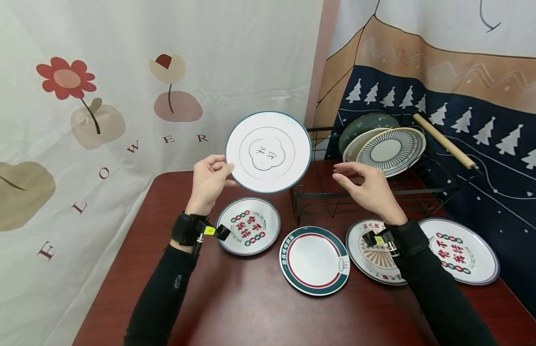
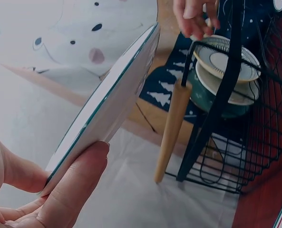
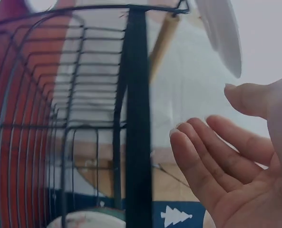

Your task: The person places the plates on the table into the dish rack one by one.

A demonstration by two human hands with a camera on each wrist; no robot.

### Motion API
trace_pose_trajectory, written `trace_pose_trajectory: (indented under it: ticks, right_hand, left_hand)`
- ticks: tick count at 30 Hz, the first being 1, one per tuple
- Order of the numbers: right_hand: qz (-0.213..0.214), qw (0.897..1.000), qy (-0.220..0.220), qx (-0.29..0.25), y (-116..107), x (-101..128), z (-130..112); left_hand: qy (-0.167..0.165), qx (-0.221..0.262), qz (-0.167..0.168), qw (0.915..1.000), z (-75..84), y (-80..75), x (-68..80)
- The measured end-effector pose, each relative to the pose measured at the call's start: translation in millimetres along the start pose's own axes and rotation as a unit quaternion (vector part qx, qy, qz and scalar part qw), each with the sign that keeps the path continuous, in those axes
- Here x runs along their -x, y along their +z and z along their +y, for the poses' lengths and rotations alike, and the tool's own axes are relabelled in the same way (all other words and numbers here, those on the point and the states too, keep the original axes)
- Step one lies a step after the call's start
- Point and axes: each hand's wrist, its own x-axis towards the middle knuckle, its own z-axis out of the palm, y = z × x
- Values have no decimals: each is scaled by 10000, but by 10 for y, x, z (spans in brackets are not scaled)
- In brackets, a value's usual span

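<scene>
My left hand (image 1: 208, 185) pinches a white plate (image 1: 268, 154) by its edge, raised and tilted, a marked side toward me. Just below that hand, a red-lettered plate (image 1: 248, 226) lies flat on the table (image 1: 233, 307). Off to its right, my right hand (image 1: 369, 187) is empty, fingers loosely bent, apart from the plate. Beyond that hand stands the wire rack (image 3: 138, 118), a striped plate (image 1: 391, 151) leaning in it. I judge this as handling the plate beside the rack; the next move seems to call for steadying its free edge.
</scene>
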Motion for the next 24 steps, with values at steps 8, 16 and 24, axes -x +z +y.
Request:
trace_pose_trajectory:
  ticks: [8, 16, 24]
  right_hand:
    - [-429, 9871, 533, -1448, -73, -139, -195]
    - [-617, 9822, 1401, -1092, -106, -225, -347]
    - [-592, 9821, 1374, -1147, -109, -208, -356]
  left_hand:
    - [346, -19, -189, 9992, 49, 148, 120]
    - [588, -42, -448, 9973, 55, 350, 209]
    - [570, 45, -579, 9967, -3, 434, 227]
